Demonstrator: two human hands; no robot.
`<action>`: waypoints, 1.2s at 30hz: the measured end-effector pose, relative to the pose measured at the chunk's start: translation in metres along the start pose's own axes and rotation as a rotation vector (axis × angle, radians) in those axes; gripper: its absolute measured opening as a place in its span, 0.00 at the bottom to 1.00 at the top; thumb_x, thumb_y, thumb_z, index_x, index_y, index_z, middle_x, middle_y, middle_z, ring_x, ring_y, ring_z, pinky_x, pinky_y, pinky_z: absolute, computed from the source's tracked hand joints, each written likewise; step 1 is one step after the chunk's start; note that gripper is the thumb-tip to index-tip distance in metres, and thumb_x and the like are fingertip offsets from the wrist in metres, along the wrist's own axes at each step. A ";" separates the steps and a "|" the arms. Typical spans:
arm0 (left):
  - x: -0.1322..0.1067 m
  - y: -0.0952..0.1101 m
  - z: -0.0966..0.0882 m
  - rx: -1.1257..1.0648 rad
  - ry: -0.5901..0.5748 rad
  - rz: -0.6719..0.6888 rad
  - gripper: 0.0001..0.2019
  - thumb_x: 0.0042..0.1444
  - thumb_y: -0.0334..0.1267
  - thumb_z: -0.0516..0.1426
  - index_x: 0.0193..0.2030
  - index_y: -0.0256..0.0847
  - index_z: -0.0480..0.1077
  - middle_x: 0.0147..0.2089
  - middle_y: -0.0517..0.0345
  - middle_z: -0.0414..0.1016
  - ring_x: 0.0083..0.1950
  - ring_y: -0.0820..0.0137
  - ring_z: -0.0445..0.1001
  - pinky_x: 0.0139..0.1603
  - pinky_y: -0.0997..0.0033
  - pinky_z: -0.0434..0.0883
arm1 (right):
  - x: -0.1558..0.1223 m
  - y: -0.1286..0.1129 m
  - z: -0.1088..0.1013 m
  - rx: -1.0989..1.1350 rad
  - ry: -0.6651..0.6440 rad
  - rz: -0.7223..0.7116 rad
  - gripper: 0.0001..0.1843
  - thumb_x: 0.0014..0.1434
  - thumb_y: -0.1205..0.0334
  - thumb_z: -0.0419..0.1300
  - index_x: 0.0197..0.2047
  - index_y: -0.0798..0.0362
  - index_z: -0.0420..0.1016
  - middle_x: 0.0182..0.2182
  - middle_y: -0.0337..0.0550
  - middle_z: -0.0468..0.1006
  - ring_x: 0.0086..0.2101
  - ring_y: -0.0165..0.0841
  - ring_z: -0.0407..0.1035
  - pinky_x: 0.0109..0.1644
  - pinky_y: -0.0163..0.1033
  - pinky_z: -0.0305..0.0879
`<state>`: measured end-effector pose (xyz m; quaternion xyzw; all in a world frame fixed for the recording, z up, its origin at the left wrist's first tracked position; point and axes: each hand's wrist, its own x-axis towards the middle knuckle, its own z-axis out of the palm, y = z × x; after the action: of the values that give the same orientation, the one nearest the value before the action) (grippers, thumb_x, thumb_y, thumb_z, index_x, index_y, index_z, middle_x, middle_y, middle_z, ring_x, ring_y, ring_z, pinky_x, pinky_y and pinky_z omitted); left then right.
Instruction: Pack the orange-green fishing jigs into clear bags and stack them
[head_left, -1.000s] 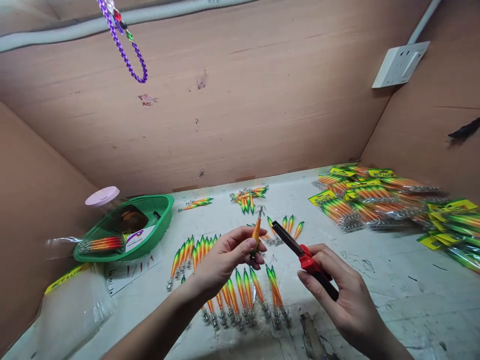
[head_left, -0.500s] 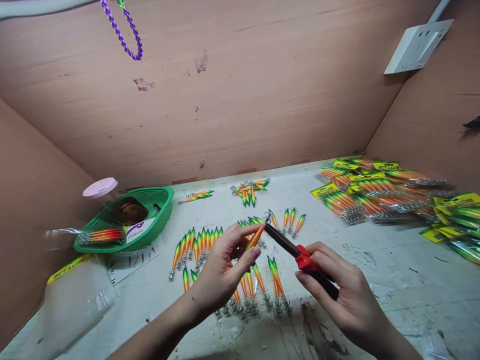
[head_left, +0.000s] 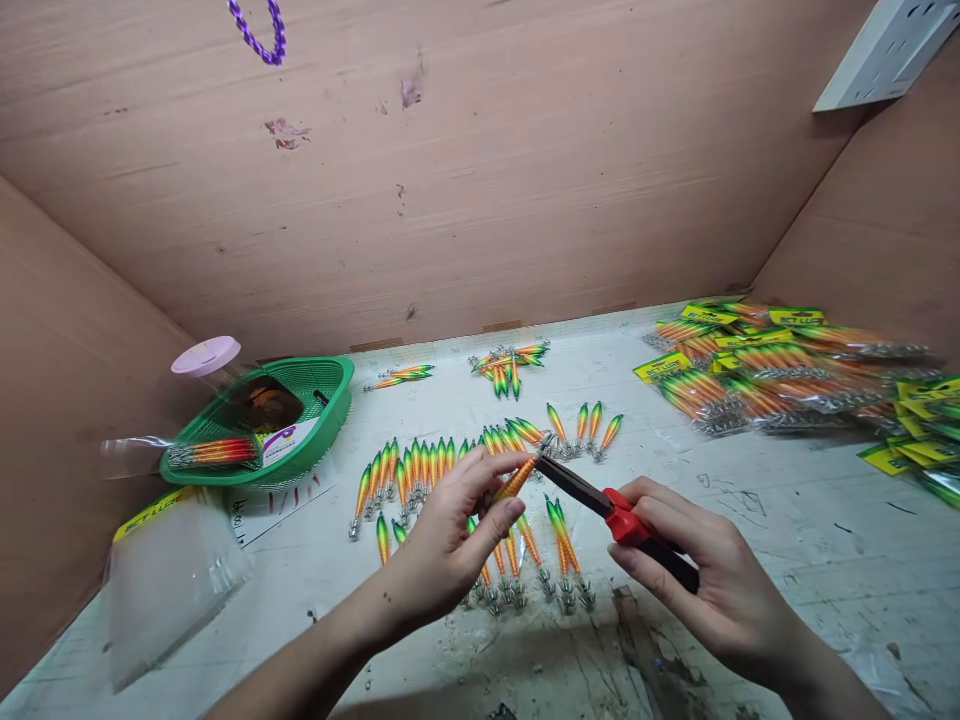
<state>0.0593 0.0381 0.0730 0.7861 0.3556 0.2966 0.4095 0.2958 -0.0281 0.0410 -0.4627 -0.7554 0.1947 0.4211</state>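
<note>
Between its thumb and fingers my left hand (head_left: pixel 469 525) pinches an orange fishing lure (head_left: pixel 517 478), hook end up and to the right. My right hand (head_left: pixel 690 560) is closed round the red and black handles of long-nose pliers (head_left: pixel 581 488). The plier tips meet the lure at its metal hook end; whether they grip it I cannot tell. Beneath and behind the hands, rows of green, yellow and orange lures (head_left: pixel 427 465) lie on the white table. Part of the nearer row (head_left: pixel 562 540) is hidden by my left hand.
At the left stands a green basket (head_left: pixel 330 425) with packed red lures and a pink-lidded container (head_left: pixel 206 355). Clear plastic bags (head_left: pixel 176 570) lie in front of it. Packaged lures (head_left: pixel 750 370) are heaped at the right. A wooden wall (head_left: pixel 487 200) rises behind.
The view has tilted down and shifted slightly, so the wall items sit higher. Both hands keep their grips, with the plier tips still at the lure's hook end.
</note>
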 end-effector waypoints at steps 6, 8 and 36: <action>-0.002 0.002 -0.002 0.025 -0.001 0.043 0.18 0.65 0.41 0.51 0.60 0.48 0.70 0.37 0.55 0.64 0.41 0.65 0.66 0.45 0.62 0.68 | -0.002 0.000 0.003 0.046 0.001 0.000 0.11 0.63 0.64 0.54 0.28 0.50 0.63 0.25 0.38 0.66 0.26 0.30 0.64 0.27 0.34 0.61; -0.005 0.000 -0.003 -0.014 -0.001 0.008 0.17 0.65 0.42 0.52 0.59 0.48 0.69 0.40 0.54 0.66 0.45 0.63 0.67 0.48 0.60 0.67 | -0.002 -0.001 0.003 0.053 -0.003 -0.002 0.10 0.64 0.64 0.54 0.29 0.50 0.63 0.27 0.39 0.68 0.27 0.30 0.65 0.29 0.34 0.63; -0.026 -0.006 -0.002 0.035 0.066 0.112 0.18 0.65 0.41 0.52 0.60 0.48 0.70 0.39 0.53 0.66 0.42 0.65 0.67 0.42 0.66 0.69 | -0.005 -0.003 0.016 0.131 -0.035 -0.051 0.09 0.65 0.64 0.54 0.31 0.50 0.61 0.28 0.39 0.67 0.27 0.29 0.62 0.29 0.33 0.59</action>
<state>0.0412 0.0208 0.0641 0.8014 0.3297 0.3386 0.3665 0.2826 -0.0327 0.0318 -0.4115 -0.7599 0.2411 0.4417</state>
